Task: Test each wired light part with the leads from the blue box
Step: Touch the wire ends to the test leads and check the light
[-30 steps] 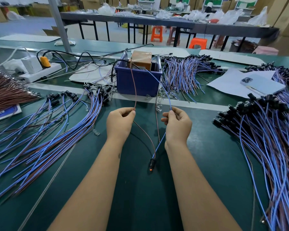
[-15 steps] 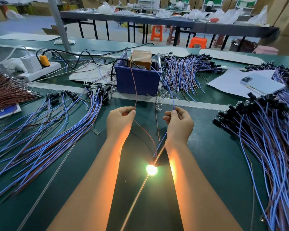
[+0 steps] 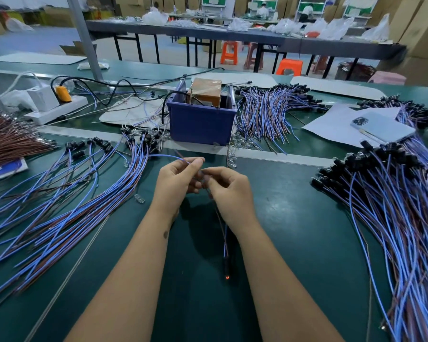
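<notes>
Head view is showing the wired light part [image 3: 226, 266] hanging between the two forearms above the green table [image 3: 294, 218], its black head low and a faint red dot glowing at the tip. Its thin blue and brown wires are running up into both hands, which are meeting just in front of the blue box [image 3: 201, 122]. The left hand [image 3: 177, 180] is pinching the wires with curled fingers, a blue strand trailing off to its left. The right hand [image 3: 229, 191] is curling its fingers round the same wires, fingertips touching the left hand's. A brown block [image 3: 206, 90] is sitting in the blue box. Piles of similar wired parts are lying to the left [image 3: 59, 193] and right [image 3: 393, 206], and a phone [image 3: 383, 129] is resting on white paper [image 3: 331, 124].
</notes>
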A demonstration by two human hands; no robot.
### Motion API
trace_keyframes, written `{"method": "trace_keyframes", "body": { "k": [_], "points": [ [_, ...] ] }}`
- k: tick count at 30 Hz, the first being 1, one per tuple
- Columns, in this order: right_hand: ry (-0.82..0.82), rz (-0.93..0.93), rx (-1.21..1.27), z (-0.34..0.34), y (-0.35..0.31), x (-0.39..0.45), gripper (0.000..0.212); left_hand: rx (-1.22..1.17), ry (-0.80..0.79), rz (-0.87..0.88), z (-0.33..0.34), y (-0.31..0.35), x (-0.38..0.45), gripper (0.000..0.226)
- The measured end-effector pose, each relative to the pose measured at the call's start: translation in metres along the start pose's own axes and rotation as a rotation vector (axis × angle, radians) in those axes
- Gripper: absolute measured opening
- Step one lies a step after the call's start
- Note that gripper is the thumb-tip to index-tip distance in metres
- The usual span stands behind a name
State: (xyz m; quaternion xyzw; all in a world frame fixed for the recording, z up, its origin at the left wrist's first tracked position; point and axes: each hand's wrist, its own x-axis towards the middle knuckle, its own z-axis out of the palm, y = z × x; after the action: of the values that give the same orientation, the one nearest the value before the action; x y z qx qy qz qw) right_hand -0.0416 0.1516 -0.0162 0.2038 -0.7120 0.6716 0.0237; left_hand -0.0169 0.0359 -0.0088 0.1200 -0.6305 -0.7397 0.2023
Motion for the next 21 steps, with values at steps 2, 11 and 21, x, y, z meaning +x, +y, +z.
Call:
{"method": "trace_keyframes", "body": {
  "k": [2, 11, 21],
  "points": [
    [-0.064, 0.033, 0.092, -0.001, -0.001, -0.001, 0.018, -0.069, 0.044, -0.02, -0.001, 0.001, 0.0, 0.012],
    [-0.287, -0.015, 0.172, -0.003, -0.001, -0.002, 0.053, -0.593, 0.064, -0.148, -0.007, 0.005, 0.004, 0.04],
    [0.3, 0.195, 0.365, -0.025, 0.004, 0.011, 0.033, 0.243, -0.149, 0.149, 0.011, -0.011, -0.008, 0.023]
  ]
}}
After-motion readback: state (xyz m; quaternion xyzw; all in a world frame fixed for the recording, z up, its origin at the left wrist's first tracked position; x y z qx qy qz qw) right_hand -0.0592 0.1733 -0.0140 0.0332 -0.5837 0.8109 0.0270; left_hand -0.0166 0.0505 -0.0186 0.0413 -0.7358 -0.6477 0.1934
